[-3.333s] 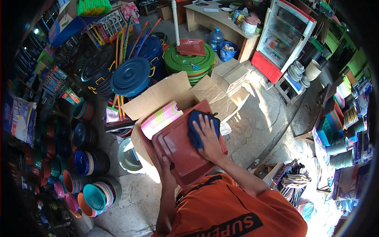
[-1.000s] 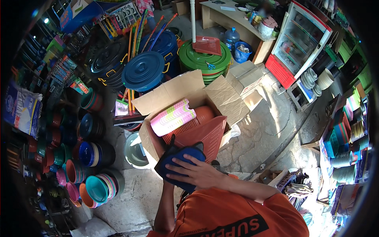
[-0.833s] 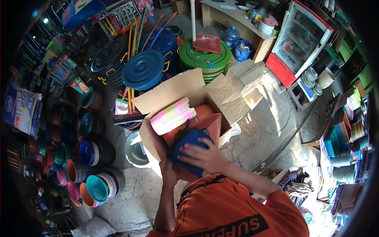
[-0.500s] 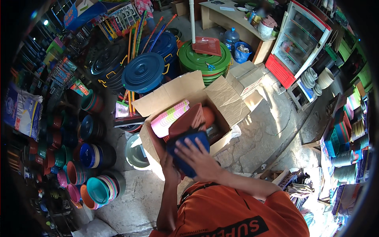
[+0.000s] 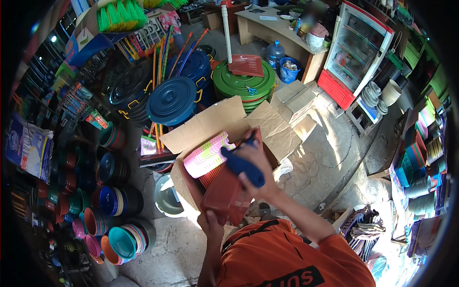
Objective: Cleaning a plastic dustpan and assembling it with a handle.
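My left hand [image 5: 212, 225] is closed on the near lower edge of a reddish-brown plastic container [image 5: 224, 192] with flat, tapering sides, tilted over the near side of an open cardboard box [image 5: 217, 111]. A bunched dark blue cloth [image 5: 246, 170] is in my right hand [image 5: 264, 165], whose fingers are curled around it over the container's upper right part. Inside the box, a stack of pink, white and green cups [image 5: 206, 155] lies on its side. Beside the cups, ribbed red-orange plastic [image 5: 211, 177] shows partly. My right hand and the cloth hide part of the container.
Blue lidded tubs [image 5: 172, 98] and a green lidded tub [image 5: 244, 79] with a red dustpan [image 5: 247, 65] on it stand beyond the box. Stacked basins [image 5: 122, 243] line the left. A closed carton [image 5: 292, 100] and a glass-door cabinet [image 5: 356, 52] are at the right.
My right hand has moved up and right with the blue cloth, now bunched rather than spread flat. The reddish-brown container has come nearer to me, and my left hand is lower on it.
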### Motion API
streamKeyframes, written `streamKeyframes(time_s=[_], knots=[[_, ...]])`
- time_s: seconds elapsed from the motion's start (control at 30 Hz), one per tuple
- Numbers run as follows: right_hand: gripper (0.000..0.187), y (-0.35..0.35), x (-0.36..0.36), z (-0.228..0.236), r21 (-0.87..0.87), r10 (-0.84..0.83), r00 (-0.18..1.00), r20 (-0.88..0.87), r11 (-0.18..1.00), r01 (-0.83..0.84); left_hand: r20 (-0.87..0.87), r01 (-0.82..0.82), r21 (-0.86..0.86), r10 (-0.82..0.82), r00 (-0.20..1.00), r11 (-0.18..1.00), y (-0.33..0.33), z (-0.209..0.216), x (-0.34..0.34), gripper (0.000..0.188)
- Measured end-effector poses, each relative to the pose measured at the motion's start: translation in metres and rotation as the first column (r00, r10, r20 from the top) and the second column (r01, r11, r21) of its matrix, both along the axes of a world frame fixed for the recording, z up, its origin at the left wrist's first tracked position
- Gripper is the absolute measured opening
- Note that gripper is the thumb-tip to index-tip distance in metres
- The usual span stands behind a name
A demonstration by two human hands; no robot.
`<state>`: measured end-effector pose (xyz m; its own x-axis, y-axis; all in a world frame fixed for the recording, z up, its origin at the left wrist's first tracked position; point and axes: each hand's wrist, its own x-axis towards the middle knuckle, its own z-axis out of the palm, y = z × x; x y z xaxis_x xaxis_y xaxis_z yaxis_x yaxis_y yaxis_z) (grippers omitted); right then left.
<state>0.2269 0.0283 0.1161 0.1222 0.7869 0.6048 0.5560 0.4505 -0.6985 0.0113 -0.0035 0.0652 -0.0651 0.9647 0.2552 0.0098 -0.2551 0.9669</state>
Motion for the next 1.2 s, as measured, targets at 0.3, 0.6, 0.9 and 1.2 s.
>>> streamKeyframes(time_s=[0.3,0.6,0.9,1.2], knots=[[0.05,-0.009,-0.028,-0.015,0.172,0.078,0.979,0.189,0.979,-0.111,0.133,0.195,-0.255,-0.165,0.977,0.947,0.006,-0.048,-0.038,0.058],[0.056,0.005,0.0,-0.009,0.172,0.013,0.937,0.35,0.982,-0.079,0.417,0.19,-0.181,-0.1,0.903,0.965,0.008,-0.007,-0.034,0.068],[0.086,-0.017,-0.045,-0.008,-0.039,0.107,0.959,0.264,0.994,-0.101,0.651,0.351,-0.266,-0.101,0.752,0.898,0.018,-0.023,-0.026,0.069],[0.089,-0.026,-0.039,0.011,-0.162,0.181,0.891,0.417,0.979,-0.123,0.595,0.408,0.04,-0.349,0.724,0.912,0.006,-0.007,-0.024,0.071]])
